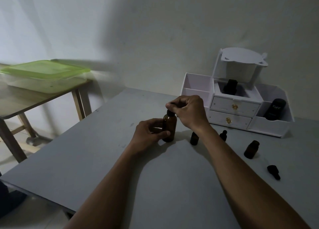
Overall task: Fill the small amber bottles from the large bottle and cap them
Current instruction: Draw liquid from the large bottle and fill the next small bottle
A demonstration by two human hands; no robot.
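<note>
Fingers of the left hand (148, 133) wrap the large bottle (169, 127), upright mid-surface (86, 168); fingers of the right hand (188, 111) pinch its black cap (170, 113). Small amber bottles (251, 149) stand to the right.

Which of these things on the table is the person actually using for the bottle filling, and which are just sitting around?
In use:
- large amber bottle, held by the left hand
- its cap, gripped by the right hand
- small amber bottles
- loose dropper cap

Lying about:
- white drawer organizer with dark containers inside
- green-lidded box on the side table
</note>
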